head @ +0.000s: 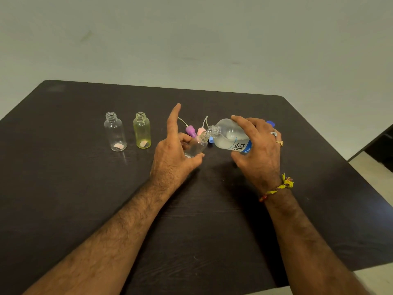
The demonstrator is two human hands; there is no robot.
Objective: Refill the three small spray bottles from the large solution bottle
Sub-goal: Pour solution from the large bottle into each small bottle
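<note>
**Pour under way into first small bottle**

Head camera: The right hand grips the large solution bottle, tipped nearly flat so its open mouth meets the neck of a small clear bottle. The left hand clamps that bottle between thumb and fingers, leaning it toward the spout, apparently to catch the stream; the forefinger points free. Two more open bottles, one clear, one yellow, stand well to the left on the dark table, seemingly awaiting their turn. The removed spray tops lie just behind the hands.
</note>
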